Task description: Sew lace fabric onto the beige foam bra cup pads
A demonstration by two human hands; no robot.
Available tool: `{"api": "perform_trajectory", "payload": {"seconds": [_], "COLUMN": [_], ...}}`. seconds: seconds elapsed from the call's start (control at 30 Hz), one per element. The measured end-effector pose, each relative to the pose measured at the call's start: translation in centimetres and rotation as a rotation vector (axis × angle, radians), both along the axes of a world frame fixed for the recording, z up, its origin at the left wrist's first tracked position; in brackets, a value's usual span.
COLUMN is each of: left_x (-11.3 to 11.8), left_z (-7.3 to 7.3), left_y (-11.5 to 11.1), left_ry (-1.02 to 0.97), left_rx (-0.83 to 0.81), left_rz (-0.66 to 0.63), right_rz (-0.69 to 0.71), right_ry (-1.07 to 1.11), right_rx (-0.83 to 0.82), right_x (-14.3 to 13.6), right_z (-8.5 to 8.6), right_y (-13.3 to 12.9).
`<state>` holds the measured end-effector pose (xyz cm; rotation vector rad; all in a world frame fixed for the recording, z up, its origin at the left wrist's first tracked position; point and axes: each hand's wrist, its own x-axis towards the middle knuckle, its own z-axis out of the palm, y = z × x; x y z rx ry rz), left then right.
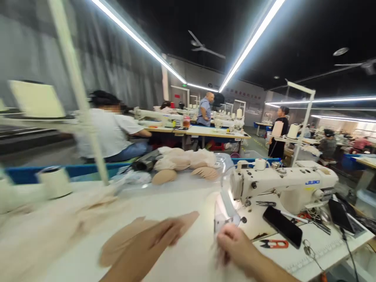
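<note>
A white sewing machine (pixel 284 182) stands at the right of the white table, its lamp lighting the needle area. Just in front of the needle area is my right hand (pixel 235 241), fingers curled and blurred; what they hold, if anything, is hidden. My left hand (pixel 166 235) lies over beige fabric pieces (pixel 123 239) left of the machine, its fingers bent together. One pointed beige piece (pixel 189 219) sticks out past those fingers. Whether they grip it is unclear.
A black phone (pixel 283 226), orange thread snips (pixel 274 244) and loose tools lie right. Beige fabric (pixel 58 231) and a thread cone (pixel 55 182) are left. Beige pads (pixel 164 176) sit at the back. A thread-stand pole (pixel 79 90) rises left. Several people work or stand beyond.
</note>
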<state>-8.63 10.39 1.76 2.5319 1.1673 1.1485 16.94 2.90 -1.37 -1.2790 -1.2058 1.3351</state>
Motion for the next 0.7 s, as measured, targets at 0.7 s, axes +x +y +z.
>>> {"api": "perform_trajectory", "payload": {"seconds": [0.7], "left_x": [-0.8], "left_z": [0.3], "left_y": [3.2], "left_ry": [0.227], "left_rx": [0.093], "left_rz": [0.223], "right_rz": [0.141], "right_ry": [0.068], "right_rx": [0.054], "right_x": [1.6], "right_z": [-2.4], "right_y": [2.3]}}
